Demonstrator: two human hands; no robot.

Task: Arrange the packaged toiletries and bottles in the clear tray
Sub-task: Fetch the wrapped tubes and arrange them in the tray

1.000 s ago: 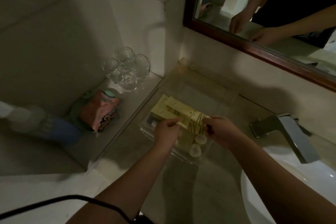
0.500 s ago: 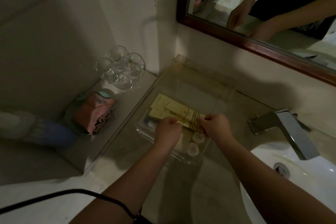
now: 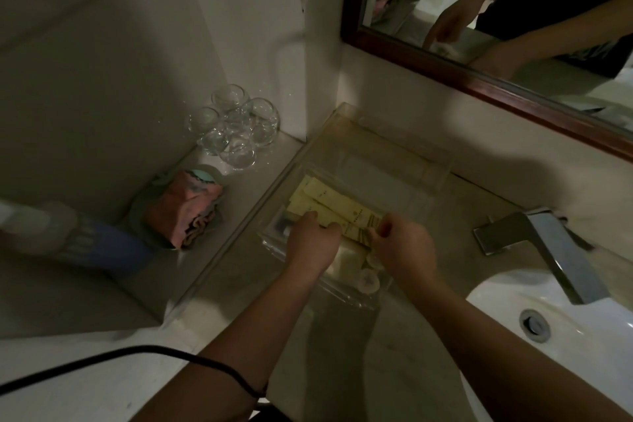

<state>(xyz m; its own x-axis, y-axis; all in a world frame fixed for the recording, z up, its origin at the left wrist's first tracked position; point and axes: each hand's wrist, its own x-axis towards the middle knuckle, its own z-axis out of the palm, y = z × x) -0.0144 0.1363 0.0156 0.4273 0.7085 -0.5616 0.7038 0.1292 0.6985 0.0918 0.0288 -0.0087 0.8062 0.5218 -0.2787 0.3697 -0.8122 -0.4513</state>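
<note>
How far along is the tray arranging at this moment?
Done: packets and two bottles already lie in the tray. In hand: left hand and right hand both grip the packets' near ends, apparently squaring them. Left: laying them flat and letting go.

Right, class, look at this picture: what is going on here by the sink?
A person stands at a bathroom counter, arranging toiletries in a clear tray. The left hand and right hand both grip a bundle of yellow packets over the tray's near half. Two small bottles sit in its near corner. Drinking glasses stand off to the left.
</note>
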